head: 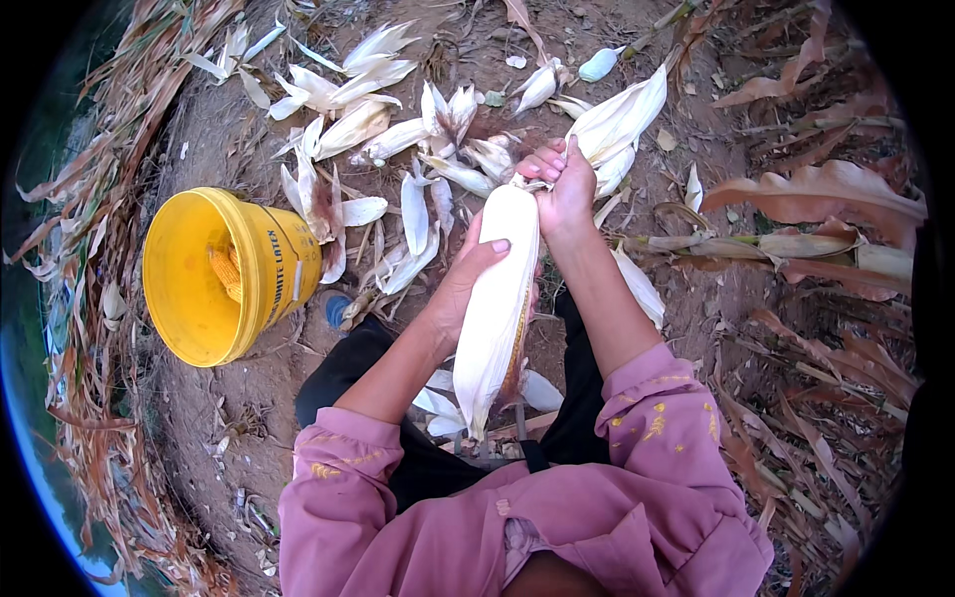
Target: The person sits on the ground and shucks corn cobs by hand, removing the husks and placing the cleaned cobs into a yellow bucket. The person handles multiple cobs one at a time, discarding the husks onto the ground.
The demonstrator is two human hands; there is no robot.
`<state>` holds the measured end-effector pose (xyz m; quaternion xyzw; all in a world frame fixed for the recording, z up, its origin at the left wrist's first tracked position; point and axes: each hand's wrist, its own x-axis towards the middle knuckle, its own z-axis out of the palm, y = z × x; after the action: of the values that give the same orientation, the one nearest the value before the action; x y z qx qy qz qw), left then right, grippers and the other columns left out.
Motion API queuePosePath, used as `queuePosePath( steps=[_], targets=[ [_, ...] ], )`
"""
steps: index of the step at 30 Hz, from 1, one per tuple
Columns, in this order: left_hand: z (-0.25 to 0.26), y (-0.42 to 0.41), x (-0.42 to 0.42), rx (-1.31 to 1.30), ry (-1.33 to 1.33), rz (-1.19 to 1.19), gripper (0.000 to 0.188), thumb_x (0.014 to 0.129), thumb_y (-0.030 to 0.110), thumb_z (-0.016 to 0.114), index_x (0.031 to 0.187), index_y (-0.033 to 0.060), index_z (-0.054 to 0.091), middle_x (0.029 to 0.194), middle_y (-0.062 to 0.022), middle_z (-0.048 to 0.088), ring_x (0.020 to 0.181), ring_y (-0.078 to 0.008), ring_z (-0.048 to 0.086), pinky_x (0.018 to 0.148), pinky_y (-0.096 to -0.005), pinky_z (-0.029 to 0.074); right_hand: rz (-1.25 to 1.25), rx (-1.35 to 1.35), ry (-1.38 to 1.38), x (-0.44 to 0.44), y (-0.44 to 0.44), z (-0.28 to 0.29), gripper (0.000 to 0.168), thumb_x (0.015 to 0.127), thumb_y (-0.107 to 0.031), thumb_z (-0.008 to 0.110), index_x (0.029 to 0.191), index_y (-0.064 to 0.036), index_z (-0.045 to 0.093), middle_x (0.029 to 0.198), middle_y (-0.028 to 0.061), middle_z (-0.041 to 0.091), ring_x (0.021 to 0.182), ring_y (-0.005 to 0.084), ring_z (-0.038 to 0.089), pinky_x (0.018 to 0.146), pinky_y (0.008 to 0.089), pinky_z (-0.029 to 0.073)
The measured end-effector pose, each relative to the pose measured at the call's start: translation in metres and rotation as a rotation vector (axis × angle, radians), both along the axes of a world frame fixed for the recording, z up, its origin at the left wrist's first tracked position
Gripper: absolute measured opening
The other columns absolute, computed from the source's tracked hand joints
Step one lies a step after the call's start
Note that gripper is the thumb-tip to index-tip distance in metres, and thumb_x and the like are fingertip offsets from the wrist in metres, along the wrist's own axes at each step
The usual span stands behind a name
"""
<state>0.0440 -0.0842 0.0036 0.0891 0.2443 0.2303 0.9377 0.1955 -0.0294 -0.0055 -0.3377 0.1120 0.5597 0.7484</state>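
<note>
My left hand (468, 280) wraps around a corn ear, its thumb lying on the pale inner husk (496, 276) that covers most of the cob. A strip of yellow kernels (518, 339) shows along the ear's right side, with brown silk near the lower tip. At the stalk end, my right hand (565, 186) grips outer husk leaves (623, 123), which are peeled back and point up and to the right. Part of the ear's far side is hidden behind it.
A yellow plastic bucket (280, 246), tilted toward the camera, stands at left with corn cobs (225, 272) inside. Loose husks (358, 127) litter the soil ahead. Dry corn stalks (746, 246) lie at right; more dry stalks and leaves (112, 224) line the left.
</note>
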Motion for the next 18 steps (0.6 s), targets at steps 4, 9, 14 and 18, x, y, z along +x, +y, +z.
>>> queuePosePath(
  steps=[4,9,14,18],
  targets=[
    [0.001,-0.001,0.0,-0.212,-0.215,0.022,0.052,0.081,0.041,0.053,0.121,0.0121,0.036,0.088,-0.0148,0.053,0.068,-0.0226,0.057,0.055,-0.0347,0.05,-0.028,0.095,-0.076,0.001,0.007,-0.005,0.03,0.097,-0.032,0.033,0.077,-0.011,0.04,0.054,-0.0048,0.029,0.042,0.0082,0.023,0.04,0.0235,0.024],
    [0.014,-0.005,-0.009,-0.052,-0.204,0.024,0.062,0.079,0.04,0.054,0.128,0.0184,0.025,0.09,-0.0165,0.052,0.066,-0.0235,0.057,0.055,-0.0356,0.051,-0.353,-0.123,-0.193,0.043,0.021,-0.009,0.029,0.097,-0.033,0.032,0.078,-0.012,0.038,0.055,-0.0042,0.029,0.041,0.0072,0.023,0.035,0.0225,0.019],
    [0.028,0.009,-0.03,0.129,-0.102,0.179,0.059,0.083,0.031,0.052,0.13,0.0218,0.018,0.089,-0.0177,0.051,0.064,-0.0259,0.058,0.053,-0.0381,0.052,0.22,-0.039,-0.621,0.05,0.02,-0.005,0.032,0.089,-0.034,0.054,0.098,-0.004,0.046,0.072,0.0016,0.05,0.055,0.0096,0.047,0.047,0.0232,0.04],
    [0.022,0.031,-0.038,0.162,-0.006,0.344,0.044,0.087,0.038,0.043,0.119,0.0083,0.038,0.096,-0.0159,0.055,0.074,-0.0246,0.06,0.064,-0.039,0.052,0.588,0.14,-1.428,-0.023,0.013,0.006,0.069,0.085,-0.037,0.06,0.133,0.005,0.034,0.116,0.0172,0.055,0.108,0.0212,0.053,0.096,0.0313,0.04]
  ],
)
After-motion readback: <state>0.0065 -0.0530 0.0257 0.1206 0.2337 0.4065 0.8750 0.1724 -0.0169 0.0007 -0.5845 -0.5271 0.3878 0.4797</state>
